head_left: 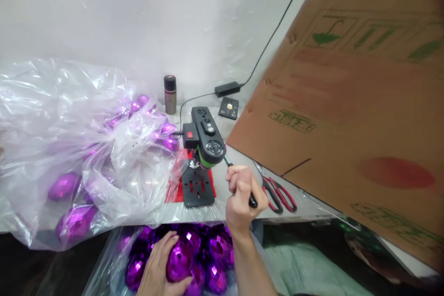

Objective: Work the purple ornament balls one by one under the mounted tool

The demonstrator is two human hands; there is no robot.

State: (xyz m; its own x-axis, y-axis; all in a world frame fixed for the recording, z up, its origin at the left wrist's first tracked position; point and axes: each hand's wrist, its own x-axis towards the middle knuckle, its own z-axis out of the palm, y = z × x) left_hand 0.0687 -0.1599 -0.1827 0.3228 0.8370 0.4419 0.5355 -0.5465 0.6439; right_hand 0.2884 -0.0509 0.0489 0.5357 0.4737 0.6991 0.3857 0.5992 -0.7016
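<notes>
My left hand (pixel 161 263) curls round a shiny purple faceted ball (pixel 179 261), which has a small dark spot on its upper side. Beneath it more purple balls (pixel 217 277) fill a clear plastic bag below the table edge. My right hand (pixel 244 194) is closed round a lever (pixel 228 161), a metal rod with a black grip that meets the side of a small bench drill press (pixel 208 134). The press has a black and green head, a red switch and a slotted black base plate (pixel 197 189) over something red.
A large clear bag (pixel 114 162) with purple balls covers the table's left. Red-handled scissors (pixel 279 194) lie right of my hand, beside a big leaning cardboard box (pixel 340 115). Behind stand a dark-capped bottle (pixel 170 95), a power adapter (pixel 228 89) and a black card-like item (pixel 228 108).
</notes>
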